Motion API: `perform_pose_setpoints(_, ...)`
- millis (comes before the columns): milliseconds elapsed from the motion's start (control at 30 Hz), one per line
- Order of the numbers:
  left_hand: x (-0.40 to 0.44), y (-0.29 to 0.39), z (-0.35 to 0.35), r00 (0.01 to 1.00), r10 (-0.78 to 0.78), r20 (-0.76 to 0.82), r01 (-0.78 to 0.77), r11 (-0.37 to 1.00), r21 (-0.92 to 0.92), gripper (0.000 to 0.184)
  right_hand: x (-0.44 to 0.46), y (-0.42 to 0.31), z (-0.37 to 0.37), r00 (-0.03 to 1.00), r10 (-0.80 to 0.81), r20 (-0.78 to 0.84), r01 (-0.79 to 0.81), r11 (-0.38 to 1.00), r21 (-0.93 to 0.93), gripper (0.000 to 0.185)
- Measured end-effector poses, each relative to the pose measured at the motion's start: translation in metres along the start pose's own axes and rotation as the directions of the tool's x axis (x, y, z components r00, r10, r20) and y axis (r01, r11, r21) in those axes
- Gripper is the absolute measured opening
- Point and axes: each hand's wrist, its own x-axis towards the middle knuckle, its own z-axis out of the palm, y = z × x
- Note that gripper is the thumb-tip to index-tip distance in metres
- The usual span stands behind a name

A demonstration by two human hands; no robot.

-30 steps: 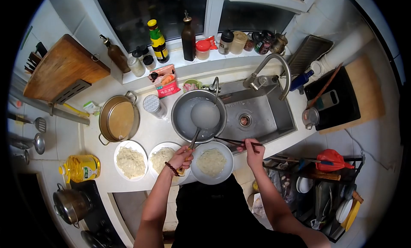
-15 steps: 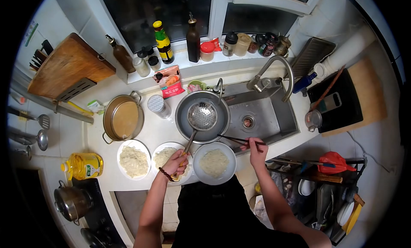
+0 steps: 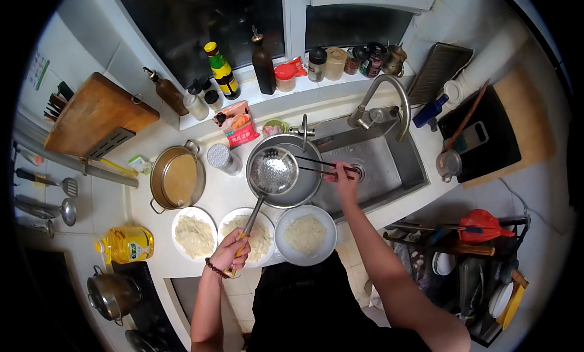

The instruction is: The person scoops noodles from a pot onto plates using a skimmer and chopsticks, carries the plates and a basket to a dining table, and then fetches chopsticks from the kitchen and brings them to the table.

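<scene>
The perforated skimmer (image 3: 274, 171) is over the metal bowl (image 3: 311, 186), probably so drips land inside; the left hand (image 3: 232, 250) curls tightly round its handle (image 3: 254, 213), while the right hand (image 3: 344, 185) pinches 2 chopsticks (image 3: 314, 161), tips by the skimmer's edge (contact is unclear); 3 plates (image 3: 330, 242) of pale food (image 3: 306, 233) line the counter (image 3: 222, 191), presumably for easy reach

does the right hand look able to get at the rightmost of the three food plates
Probably yes: the right hand is near that plate, its white food lies uncovered, and nothing seems to block the way. The hand holds chopsticks, though, so it isn't empty.
</scene>
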Motion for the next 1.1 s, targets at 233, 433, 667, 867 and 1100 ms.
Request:
perform_pose_setpoints(233,-0.022,-0.003,0.005,0.997,-0.036,-0.066,0.035,0.999,-0.014,0.014,0.008,0.014,0.02,0.995,0.053,0.079,-0.061,0.993,0.105,0.029)
perform_pose_setpoints(433,-0.021,-0.014,0.002,0.996,-0.056,-0.064,0.053,0.998,-0.034,0.015,0.009,0.03,0.013,0.989,0.121,0.09,-0.143,0.94,0.31,0.028)
perform_pose_setpoints(667,-0.009,-0.025,0.003,0.992,-0.067,-0.103,0.064,0.997,-0.037,0.014,-0.001,0.013,-0.001,0.987,0.162,0.004,-0.146,0.881,0.45,0.026)
perform_pose_setpoints(867,0.007,-0.02,0.012,0.987,-0.036,-0.157,0.037,0.999,0.0,0.011,-0.034,-0.052,-0.02,0.967,0.078,0.244,-0.146,0.949,0.278,0.026)
perform_pose_setpoints(1100,0.03,-0.017,0.016,0.967,0.027,-0.253,0.003,0.993,0.118,0.009,-0.08,-0.075,-0.031,0.861,0.207,0.465,-0.055,0.946,-0.319,0.021)
